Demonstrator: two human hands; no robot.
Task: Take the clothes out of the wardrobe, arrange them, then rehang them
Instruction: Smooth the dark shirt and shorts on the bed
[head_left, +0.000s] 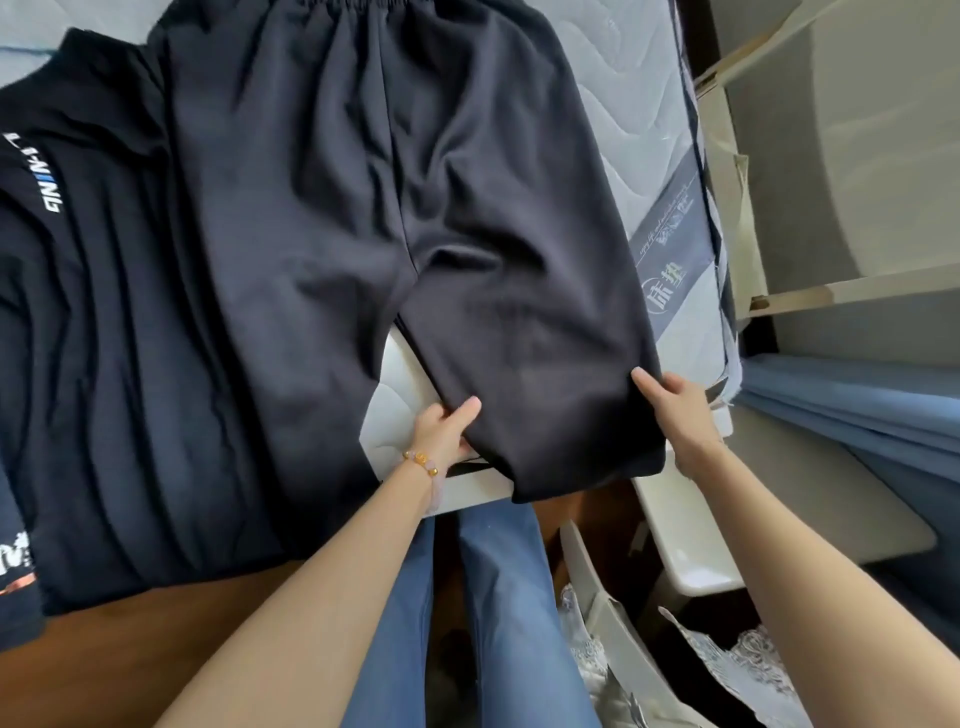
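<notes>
Dark shorts lie spread on the mattress, beside a black T-shirt; the left hand and right hand each pinch one leg's hem; clothes out, arranging apparently under way, rehanging still ahead.

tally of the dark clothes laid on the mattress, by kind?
Pants: 1
Lettered tops: 1
Total: 2
The printed piece at the lower left edge may be a third garment; cannot tell.
</notes>
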